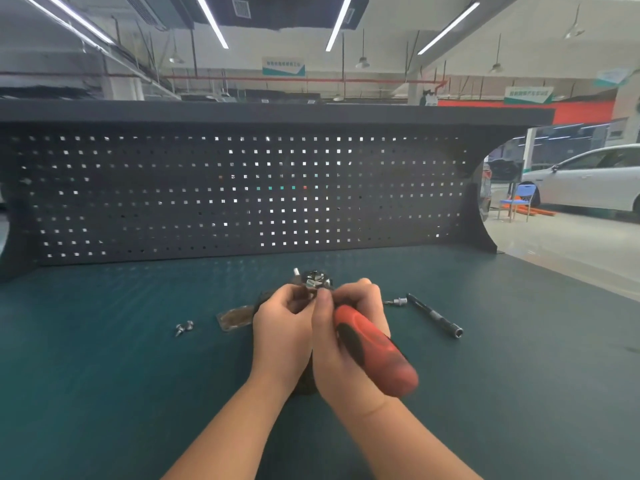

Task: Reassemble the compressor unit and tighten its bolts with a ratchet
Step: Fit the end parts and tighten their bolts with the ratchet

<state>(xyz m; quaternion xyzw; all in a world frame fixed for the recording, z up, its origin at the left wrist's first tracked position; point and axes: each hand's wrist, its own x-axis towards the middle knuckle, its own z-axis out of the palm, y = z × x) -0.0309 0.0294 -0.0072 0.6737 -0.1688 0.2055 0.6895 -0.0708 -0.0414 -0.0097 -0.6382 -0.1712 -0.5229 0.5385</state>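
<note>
The compressor unit [316,279], dark with a shiny metal top, stands on the green bench mat, mostly hidden behind both hands. My right hand [346,341] grips the red and black ratchet handle [375,351], whose head is hidden near the unit's top. My left hand [282,327] pinches something small and metallic against the ratchet head; what it is cannot be made out. Two loose bolts [183,328] lie to the left on the mat.
A black extension bar [434,315] and a small socket piece [397,301] lie to the right of the hands. A brownish flat gasket-like piece [235,318] lies just left of the unit. A black pegboard [242,192] closes the back of the bench.
</note>
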